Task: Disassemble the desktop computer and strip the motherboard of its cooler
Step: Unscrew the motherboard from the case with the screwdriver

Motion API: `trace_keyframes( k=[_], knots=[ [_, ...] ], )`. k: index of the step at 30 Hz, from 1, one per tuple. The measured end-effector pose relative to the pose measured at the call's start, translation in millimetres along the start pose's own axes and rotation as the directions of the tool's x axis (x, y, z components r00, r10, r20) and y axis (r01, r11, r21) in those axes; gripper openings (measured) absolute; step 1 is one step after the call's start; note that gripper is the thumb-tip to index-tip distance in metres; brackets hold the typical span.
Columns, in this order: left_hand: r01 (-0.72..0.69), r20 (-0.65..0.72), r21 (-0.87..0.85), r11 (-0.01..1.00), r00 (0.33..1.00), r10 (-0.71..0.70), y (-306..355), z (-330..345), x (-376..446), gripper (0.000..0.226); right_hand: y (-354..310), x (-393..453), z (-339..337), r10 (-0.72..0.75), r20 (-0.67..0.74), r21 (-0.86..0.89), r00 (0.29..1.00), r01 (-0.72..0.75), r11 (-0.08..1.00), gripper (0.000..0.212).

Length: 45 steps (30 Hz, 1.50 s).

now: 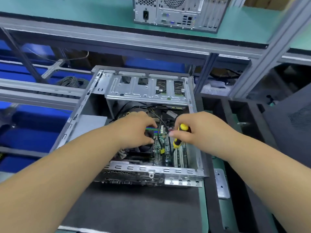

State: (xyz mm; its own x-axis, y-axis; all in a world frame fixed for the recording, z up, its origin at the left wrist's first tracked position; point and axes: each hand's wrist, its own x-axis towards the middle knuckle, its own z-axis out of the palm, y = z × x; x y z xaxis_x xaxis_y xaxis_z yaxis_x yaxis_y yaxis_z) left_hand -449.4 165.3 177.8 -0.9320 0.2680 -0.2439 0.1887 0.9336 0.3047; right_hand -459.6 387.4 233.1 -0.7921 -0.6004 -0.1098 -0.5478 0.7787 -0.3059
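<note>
An open desktop case point(148, 170) lies on its side on a dark mat. Inside it sits the green motherboard point(164, 145) with a black fan cooler point(143, 149) at its left. My left hand point(136, 128) reaches into the case, its fingers curled over the cooler's top edge. My right hand point(196, 128) grips a yellow and black screwdriver point(180, 137), held nearly upright with its tip down on the board beside black cables point(161, 132). The tip itself is hidden.
A silver drive cage point(148, 88) spans the far end of the case. A second computer tower point(176, 12) stands on the green upper shelf. A black side panel point(291, 118) leans at right. A small metal bracket point(222, 184) lies right of the case. Blue bins sit at left.
</note>
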Motion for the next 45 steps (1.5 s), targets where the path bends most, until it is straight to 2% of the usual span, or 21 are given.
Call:
trace_keyframes(
  k=[2,4,8,11,14,25,31,45],
  knots=[
    [-0.023,0.005,0.055,0.998,1.0,0.023,-7,8,7,0.068,-2,3,4,-0.018,0.106,-0.05,0.994,0.023,0.999,0.019],
    [-0.038,0.033,0.04,0.998,0.999,0.037,-12,18,12,0.083,-3,6,6,-0.048,0.201,-0.093,0.978,0.068,0.993,0.011],
    [-0.068,0.135,0.033,0.997,0.989,0.063,-18,31,15,0.099,-2,13,11,-0.084,0.321,-0.111,0.943,0.126,0.986,0.017],
    [-0.075,0.136,0.049,0.996,0.988,0.067,-22,36,16,0.1,1,17,15,-0.132,0.354,-0.092,0.926,0.175,0.98,0.019],
    [-0.014,0.12,0.007,1.0,0.993,0.013,-26,38,17,0.104,3,18,20,-0.175,0.373,-0.062,0.911,0.212,0.975,0.022],
    [0.042,0.208,-0.059,0.997,0.978,-0.029,-30,38,21,0.107,7,21,31,-0.272,0.408,-0.036,0.872,0.313,0.949,0.025],
    [0.044,0.214,-0.057,0.997,0.976,-0.031,-31,39,21,0.103,7,19,33,-0.29,0.446,-0.062,0.847,0.352,0.934,0.028],
    [0.049,0.205,-0.047,0.998,0.978,-0.038,-32,41,20,0.105,10,19,35,-0.304,0.432,-0.049,0.849,0.358,0.932,0.028]
  ],
)
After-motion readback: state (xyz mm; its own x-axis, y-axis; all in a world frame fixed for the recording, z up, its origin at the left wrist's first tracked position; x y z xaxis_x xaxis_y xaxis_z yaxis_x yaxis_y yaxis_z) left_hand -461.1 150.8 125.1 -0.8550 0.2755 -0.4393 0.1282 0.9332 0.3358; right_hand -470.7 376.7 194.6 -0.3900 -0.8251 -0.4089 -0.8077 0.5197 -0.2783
